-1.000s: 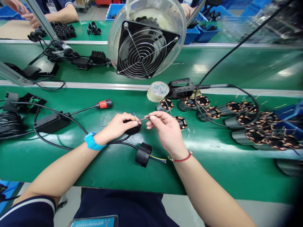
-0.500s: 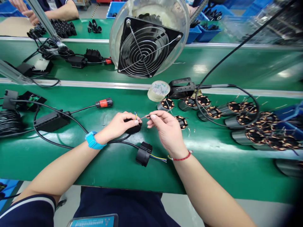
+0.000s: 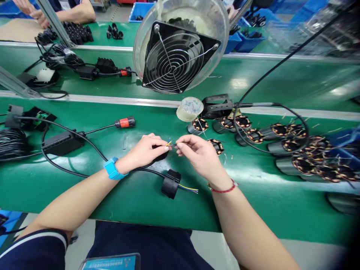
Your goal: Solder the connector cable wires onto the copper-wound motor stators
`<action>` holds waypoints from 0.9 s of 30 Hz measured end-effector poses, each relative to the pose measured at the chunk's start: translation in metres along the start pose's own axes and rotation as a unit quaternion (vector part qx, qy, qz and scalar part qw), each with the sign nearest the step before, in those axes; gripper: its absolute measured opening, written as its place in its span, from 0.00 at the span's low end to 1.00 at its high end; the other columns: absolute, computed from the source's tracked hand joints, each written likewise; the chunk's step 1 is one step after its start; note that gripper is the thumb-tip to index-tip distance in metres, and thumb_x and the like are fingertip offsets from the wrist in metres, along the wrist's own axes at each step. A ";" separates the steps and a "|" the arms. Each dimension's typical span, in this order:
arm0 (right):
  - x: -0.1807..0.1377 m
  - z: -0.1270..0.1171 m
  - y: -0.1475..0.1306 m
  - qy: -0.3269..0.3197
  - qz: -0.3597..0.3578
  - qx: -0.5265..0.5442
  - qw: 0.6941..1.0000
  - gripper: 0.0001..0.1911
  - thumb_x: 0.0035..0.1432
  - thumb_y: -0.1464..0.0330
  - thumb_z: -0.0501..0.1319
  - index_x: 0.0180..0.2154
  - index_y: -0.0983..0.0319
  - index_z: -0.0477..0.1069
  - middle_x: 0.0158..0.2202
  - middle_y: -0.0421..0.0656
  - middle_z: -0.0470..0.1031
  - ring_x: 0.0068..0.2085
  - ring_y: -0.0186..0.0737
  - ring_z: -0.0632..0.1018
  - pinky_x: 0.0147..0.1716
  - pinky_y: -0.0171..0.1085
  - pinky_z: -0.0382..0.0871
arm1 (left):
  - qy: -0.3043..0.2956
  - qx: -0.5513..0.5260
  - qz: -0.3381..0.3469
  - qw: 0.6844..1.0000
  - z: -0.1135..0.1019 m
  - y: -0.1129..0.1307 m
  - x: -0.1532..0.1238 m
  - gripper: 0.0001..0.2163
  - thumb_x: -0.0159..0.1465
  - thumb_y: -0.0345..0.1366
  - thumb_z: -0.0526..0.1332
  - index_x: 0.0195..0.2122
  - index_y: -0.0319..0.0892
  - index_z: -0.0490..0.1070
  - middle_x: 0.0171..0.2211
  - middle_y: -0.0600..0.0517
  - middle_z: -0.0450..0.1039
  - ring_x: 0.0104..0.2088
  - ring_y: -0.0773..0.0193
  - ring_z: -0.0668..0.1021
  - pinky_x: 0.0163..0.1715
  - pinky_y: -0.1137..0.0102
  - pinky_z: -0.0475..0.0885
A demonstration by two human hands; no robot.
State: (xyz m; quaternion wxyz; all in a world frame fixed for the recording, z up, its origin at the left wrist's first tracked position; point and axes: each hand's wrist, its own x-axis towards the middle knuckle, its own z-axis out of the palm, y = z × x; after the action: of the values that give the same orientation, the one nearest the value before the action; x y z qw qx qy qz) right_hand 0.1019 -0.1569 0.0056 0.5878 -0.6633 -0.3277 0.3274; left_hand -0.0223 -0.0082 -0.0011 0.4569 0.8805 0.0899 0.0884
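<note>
My left hand (image 3: 149, 150) is closed, thumb against fingers, on a cable's thin coloured wires (image 3: 169, 143); yellow and blue ends stick up from the grip. Under its fingertips a black part (image 3: 161, 156) is mostly hidden. Just to the right, my right hand (image 3: 197, 153) pinches the end of a thin dark wire stretched between both hands. Closer to me lies a black ribbed cap (image 3: 171, 183) on a black cable, with yellow, blue and other wire ends (image 3: 189, 189) poking out of it.
Motor stators (image 3: 298, 150) with copper windings stand at the right, near a roll of clear tape (image 3: 190, 108). A caged fan (image 3: 173, 63) hangs ahead. At the left lie a black box (image 3: 64, 141) on cable and a red-banded connector (image 3: 125, 122). A co-worker's arm (image 3: 75, 14) shows across the bench.
My left thumb has shifted along the wires, and the yellow and blue ends now lean right. My right hand has moved slightly right and down, still pinching. The view has shifted a little.
</note>
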 end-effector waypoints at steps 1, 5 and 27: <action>0.000 0.000 0.000 -0.014 0.010 0.006 1.000 0.09 0.54 0.62 0.66 0.33 0.61 0.73 0.28 0.39 0.75 0.28 0.32 0.75 0.29 0.32 0.71 | -0.007 0.007 0.004 1.000 0.000 0.001 0.000 0.10 0.65 0.37 0.57 0.34 0.42 0.79 0.29 0.53 0.76 0.32 0.64 0.70 0.39 0.67 0.62; 0.003 0.006 0.001 -0.025 0.054 0.083 0.995 0.10 0.50 0.62 0.68 0.32 0.62 0.75 0.26 0.39 0.76 0.25 0.30 0.74 0.27 0.31 0.71 | 0.015 -0.035 -0.015 0.999 0.002 0.002 -0.001 0.08 0.63 0.36 0.58 0.31 0.40 0.75 0.30 0.53 0.75 0.33 0.65 0.70 0.40 0.68 0.63; -0.004 0.013 -0.004 0.073 -0.044 0.105 0.991 0.05 0.54 0.66 0.67 0.33 0.59 0.75 0.31 0.39 0.79 0.27 0.30 0.77 0.28 0.30 0.75 | -0.084 -0.104 -0.016 0.991 -0.006 0.000 -0.003 0.13 0.65 0.40 0.57 0.35 0.38 0.79 0.31 0.51 0.78 0.33 0.66 0.72 0.38 0.72 0.65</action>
State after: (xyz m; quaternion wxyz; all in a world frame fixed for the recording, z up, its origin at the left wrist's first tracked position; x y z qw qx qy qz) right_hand 0.0883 -0.1521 0.0086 0.6900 -0.6052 -0.2766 0.2849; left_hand -0.0261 -0.0045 0.0021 0.5536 0.8308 0.0557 0.0158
